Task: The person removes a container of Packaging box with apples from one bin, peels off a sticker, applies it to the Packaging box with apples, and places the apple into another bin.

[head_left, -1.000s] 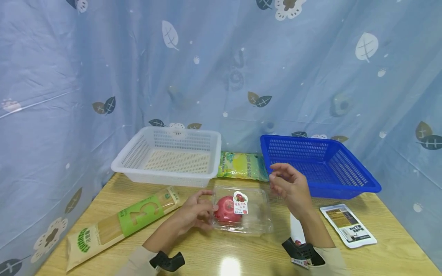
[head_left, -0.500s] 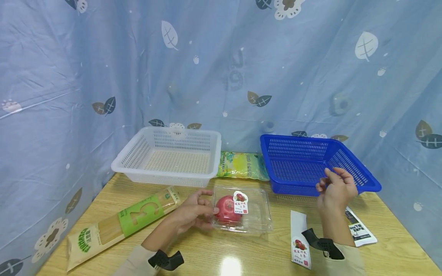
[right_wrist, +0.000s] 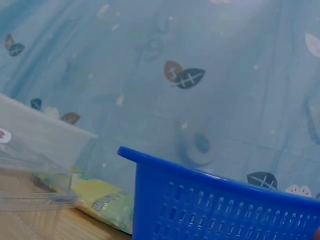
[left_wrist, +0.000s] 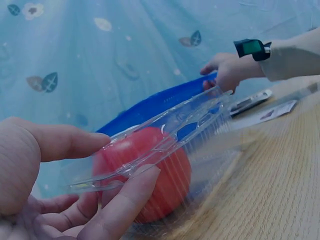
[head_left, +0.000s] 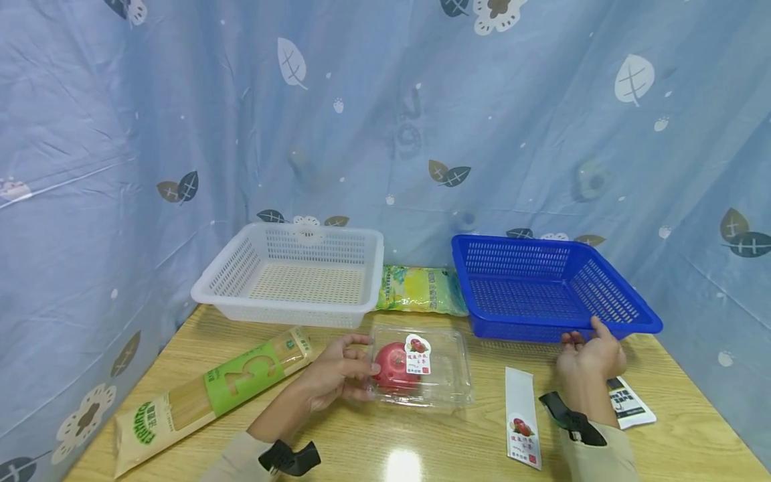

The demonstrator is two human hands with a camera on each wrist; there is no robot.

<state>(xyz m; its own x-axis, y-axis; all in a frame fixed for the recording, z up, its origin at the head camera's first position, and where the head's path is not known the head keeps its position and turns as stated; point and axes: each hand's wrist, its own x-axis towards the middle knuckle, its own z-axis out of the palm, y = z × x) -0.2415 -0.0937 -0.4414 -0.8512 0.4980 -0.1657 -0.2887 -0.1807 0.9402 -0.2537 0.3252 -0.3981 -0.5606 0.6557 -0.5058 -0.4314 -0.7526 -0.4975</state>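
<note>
My left hand (head_left: pixel 337 368) pinches the left edge of a clear plastic clamshell box (head_left: pixel 448 368). In the left wrist view, thumb and index finger lie on either side of its rim. Inside, at the left end, is a red tomato (left_wrist: pixel 172 195), and a white fruit sticker (head_left: pixel 418 355) is on the lid. Over to the right, my right hand (head_left: pixel 593 361) grips the front rim of a blue plastic basket (head_left: pixel 512 330), thumb over the edge and fingers curled against the outside. Only the basket's wall and rim show in the right wrist view, the hand being almost wholly outside it.
A white basket (head_left: pixel 289 309) stands at the back left. Between the baskets lies a yellow-green packet (head_left: pixel 421 289). A long noodle bag (head_left: pixel 241 381) lies at left. Right of the box are a white sticker strip (head_left: pixel 521 418) and a pouch (head_left: pixel 629 405), partly covered by my right forearm.
My right hand has moved right from beside the box, over the blue basket, then down onto its front rim, uncovering the sticker strip. My left hand stays on the box.
</note>
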